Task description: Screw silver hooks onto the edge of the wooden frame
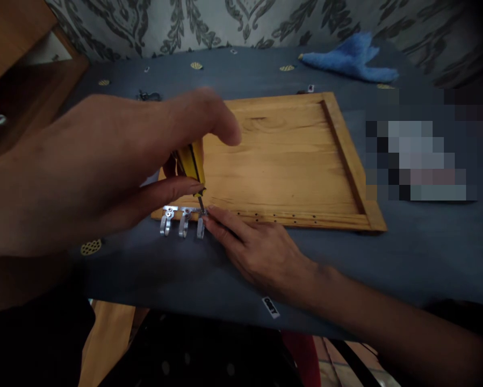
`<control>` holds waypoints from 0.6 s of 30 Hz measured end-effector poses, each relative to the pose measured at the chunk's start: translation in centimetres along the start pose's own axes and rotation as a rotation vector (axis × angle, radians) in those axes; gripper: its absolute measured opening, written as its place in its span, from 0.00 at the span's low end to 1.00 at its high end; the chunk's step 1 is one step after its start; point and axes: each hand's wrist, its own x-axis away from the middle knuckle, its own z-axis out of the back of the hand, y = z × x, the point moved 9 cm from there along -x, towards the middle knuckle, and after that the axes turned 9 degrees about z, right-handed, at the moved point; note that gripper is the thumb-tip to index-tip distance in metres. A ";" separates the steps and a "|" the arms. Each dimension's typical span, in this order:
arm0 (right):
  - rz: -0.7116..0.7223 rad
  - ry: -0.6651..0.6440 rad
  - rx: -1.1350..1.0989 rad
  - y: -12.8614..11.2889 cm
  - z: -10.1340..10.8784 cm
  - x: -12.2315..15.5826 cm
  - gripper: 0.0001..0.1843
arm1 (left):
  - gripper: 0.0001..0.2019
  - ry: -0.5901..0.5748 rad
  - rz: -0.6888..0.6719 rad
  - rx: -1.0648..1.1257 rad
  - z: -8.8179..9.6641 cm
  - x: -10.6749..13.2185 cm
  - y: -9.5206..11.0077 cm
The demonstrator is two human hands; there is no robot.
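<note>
A framed wooden panel lies flat on the grey-blue cloth. Along its near rail sit three metal hooks, the left hook, the middle hook and the right hook. My left hand is closed around a screwdriver with a yellow and black handle, its index finger raised off the handle. The shaft points down to the right hook, where the tip meets the screw area. My right hand rests at the rail, its fingertips pinching the right hook. Small dark holes continue along the rail to the right.
Behind the panel a blue fluffy toy lies near the patterned wall covering. A small dark metal item rests beyond my left hand. Wooden furniture stands at the left. A blurred-out patch covers something at the right.
</note>
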 end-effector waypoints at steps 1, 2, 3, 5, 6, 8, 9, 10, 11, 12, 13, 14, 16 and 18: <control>-0.004 0.000 -0.007 0.0 0.0 0.0 0.24 | 0.21 -0.011 -0.018 0.002 -0.2 -0.1 0.3; -0.006 0.010 -0.014 0.0 0.0 0.0 0.24 | 0.21 -0.017 -0.028 0.020 -0.3 -0.2 0.5; -0.009 0.014 -0.019 0.0 0.0 0.1 0.24 | 0.21 -0.016 -0.032 0.050 -0.3 -0.2 0.7; -0.011 0.033 -0.009 0.0 0.2 0.0 0.23 | 0.22 -0.006 -0.029 0.075 -0.4 -0.4 0.9; -0.010 0.041 0.003 0.0 0.3 0.0 0.23 | 0.21 0.012 -0.025 0.072 -0.3 -0.5 1.0; -0.007 0.046 0.024 0.0 0.4 -0.1 0.23 | 0.20 0.056 -0.028 0.053 -0.2 -0.6 1.1; -0.006 0.048 0.029 0.0 0.4 -0.1 0.23 | 0.19 0.074 -0.033 0.043 -0.1 -0.6 1.2; -0.005 0.053 0.030 0.0 0.4 -0.2 0.23 | 0.18 0.080 -0.037 0.034 -0.2 -0.7 1.2; -0.005 0.055 0.029 0.0 0.4 -0.2 0.23 | 0.17 0.083 -0.043 0.027 -0.2 -0.7 1.2; -0.004 0.065 0.030 -0.1 0.5 -0.2 0.23 | 0.17 0.084 -0.043 0.021 -0.2 -0.7 1.2; -0.005 0.066 0.029 -0.1 0.5 -0.2 0.23 | 0.17 0.085 -0.040 0.016 -0.3 -0.7 1.1; -0.006 0.066 0.029 -0.1 0.5 -0.2 0.23 | 0.17 0.085 -0.037 0.015 -0.3 -0.7 1.0; -0.002 0.056 0.025 -0.1 0.4 -0.1 0.23 | 0.17 0.074 -0.038 0.036 -0.3 -0.6 1.0; 0.002 0.057 0.020 -0.1 0.5 -0.1 0.22 | 0.18 0.053 -0.031 0.079 -0.3 -0.4 1.0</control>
